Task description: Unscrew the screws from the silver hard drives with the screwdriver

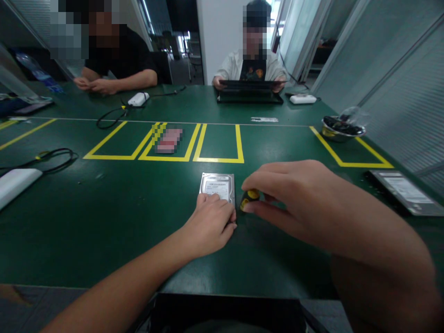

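Observation:
A silver hard drive with a white label lies flat on the green table in front of me. My left hand rests over its near end, fingers curled and the thumb by its right edge, hiding that part. Just to the right, my right hand pinches a short, stubby black-and-yellow object between thumb and fingers. Its exact kind is unclear, and its lower end sits close to the drive's right side.
Yellow tape outlines mark the table; a blurred pinkish item lies in one. At right are a metal bowl of dark items and a larger drive. White adapters and cables lie about. Two people sit opposite, one holding a black tablet-like device.

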Demonstrator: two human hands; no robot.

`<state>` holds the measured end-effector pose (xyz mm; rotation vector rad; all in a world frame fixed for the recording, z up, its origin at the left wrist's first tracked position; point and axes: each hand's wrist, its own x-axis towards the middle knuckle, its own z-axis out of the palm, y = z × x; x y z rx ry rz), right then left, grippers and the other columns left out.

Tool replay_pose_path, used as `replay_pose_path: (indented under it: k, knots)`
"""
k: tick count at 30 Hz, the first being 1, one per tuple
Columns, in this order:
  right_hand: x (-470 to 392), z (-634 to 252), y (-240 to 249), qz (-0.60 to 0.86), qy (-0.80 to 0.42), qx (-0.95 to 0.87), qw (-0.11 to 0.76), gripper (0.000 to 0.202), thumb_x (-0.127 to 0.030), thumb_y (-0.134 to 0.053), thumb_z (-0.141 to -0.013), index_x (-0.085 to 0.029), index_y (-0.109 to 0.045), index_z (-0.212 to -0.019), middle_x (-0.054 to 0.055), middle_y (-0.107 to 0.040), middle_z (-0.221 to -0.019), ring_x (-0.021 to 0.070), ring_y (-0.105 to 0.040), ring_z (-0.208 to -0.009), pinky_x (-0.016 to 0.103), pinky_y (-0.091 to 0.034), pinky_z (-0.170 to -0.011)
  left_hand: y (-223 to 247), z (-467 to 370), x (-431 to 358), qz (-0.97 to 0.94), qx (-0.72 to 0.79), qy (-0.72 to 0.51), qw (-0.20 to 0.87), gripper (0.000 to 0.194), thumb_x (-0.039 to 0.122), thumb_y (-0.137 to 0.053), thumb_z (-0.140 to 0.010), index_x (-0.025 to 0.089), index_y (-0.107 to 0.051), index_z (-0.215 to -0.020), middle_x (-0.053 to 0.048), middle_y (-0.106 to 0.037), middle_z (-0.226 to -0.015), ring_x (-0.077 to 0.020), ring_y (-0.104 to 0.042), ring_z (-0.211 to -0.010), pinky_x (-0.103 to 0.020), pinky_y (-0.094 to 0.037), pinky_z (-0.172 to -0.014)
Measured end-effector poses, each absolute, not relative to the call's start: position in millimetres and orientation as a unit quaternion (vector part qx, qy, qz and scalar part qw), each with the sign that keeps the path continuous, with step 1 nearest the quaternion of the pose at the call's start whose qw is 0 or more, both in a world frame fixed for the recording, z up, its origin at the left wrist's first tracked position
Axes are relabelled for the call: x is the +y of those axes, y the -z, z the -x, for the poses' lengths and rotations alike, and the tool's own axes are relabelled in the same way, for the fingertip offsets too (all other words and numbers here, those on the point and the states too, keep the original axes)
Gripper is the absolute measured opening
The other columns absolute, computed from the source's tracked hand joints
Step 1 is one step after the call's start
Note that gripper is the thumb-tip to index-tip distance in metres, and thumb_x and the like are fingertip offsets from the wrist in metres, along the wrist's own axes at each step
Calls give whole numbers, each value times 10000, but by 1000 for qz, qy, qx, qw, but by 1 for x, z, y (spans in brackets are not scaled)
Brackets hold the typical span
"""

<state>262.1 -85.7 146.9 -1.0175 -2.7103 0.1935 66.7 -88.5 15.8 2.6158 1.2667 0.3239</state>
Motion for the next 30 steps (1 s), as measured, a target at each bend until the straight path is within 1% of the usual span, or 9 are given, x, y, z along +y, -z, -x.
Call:
replay_pose_path:
  k: [2, 4, 9, 12, 16, 20, 25, 28, 30]
  knots:
    - [-86, -262, -146, 371, -51, -921, 109, 132, -266, -601, -906, -175, -597, -810, 3, -600, -727, 117, -507, -607, 256, -311, -566, -15, -67, -89, -890, 430, -109, 100, 133, 326, -555, -873, 202, -592, -844, -61, -636, -854, -273, -511, -889, -436, -291, -780]
    - [-85, -261, -146, 370, -55, -921, 107, 167, -294, -606, -908, -178, -577, -792, -9, -577, -707, 107, -481, -589, 258, -286, -556, -14, -67, -88, -891, 430, -110, 98, 146, 332, -538, -886, 199, -596, -870, -71, -643, -891, -275, -510, -904, -439, -294, -785]
    - [-84, -260, -147, 323, -80, -934, 129, 48, -187, -587, -902, -179, -598, -856, 1, -597, -815, 109, -511, -689, 254, -299, -602, -14, -67, -88, -891, 429, -109, 101, 164, 334, -529, -894, 196, -612, -922, -83, -652, -950, -283, -515, -954, -444, -304, -804]
    - [-84, -260, -147, 323, -75, -935, 127, 42, -190, -574, -907, -179, -592, -871, 1, -592, -816, 109, -503, -676, 253, -285, -589, -16, -68, -88, -889, 431, -111, 109, 166, 326, -521, -896, 193, -619, -917, -81, -652, -927, -289, -518, -970, -454, -311, -827]
    - [-86, -257, -145, 376, -12, -919, 117, 130, -281, -581, -915, -180, -559, -836, -8, -556, -703, 106, -440, -571, 262, -217, -540, -18, -71, -89, -887, 431, -106, 126, 148, 310, -530, -886, 190, -615, -884, -80, -661, -917, -295, -530, -958, -470, -317, -837]
    - [-87, -252, -142, 397, 25, -912, 104, 232, -398, -541, -942, -184, -541, -851, -15, -534, -632, 108, -400, -520, 266, -175, -522, -17, -72, -89, -889, 426, -105, 128, 166, 302, -509, -903, 190, -625, -945, -91, -671, -1004, -308, -533, -992, -486, -322, -857]
    - [-89, -252, -140, 388, 15, -917, 94, 193, -375, -535, -950, -193, -523, -887, -28, -532, -619, 104, -394, -506, 262, -159, -513, -16, -72, -89, -892, 425, -98, 120, 191, 313, -503, -911, 193, -626, -995, -98, -662, -999, -323, -522, -1036, -496, -327, -879]
    - [-89, -254, -140, 392, 17, -915, 96, 179, -355, -562, -933, -190, -518, -878, -33, -513, -611, 102, -390, -504, 262, -159, -513, -17, -72, -90, -891, 426, -101, 121, 174, 312, -505, -906, 192, -623, -951, -95, -660, -974, -313, -528, -1011, -483, -326, -864]
    - [-88, -256, -140, 385, 3, -918, 98, 140, -314, -567, -926, -188, -520, -886, -25, -536, -656, 103, -415, -532, 259, -181, -523, -17, -72, -90, -889, 429, -105, 125, 158, 304, -507, -902, 191, -617, -905, -89, -662, -956, -302, -532, -989, -469, -322, -847]
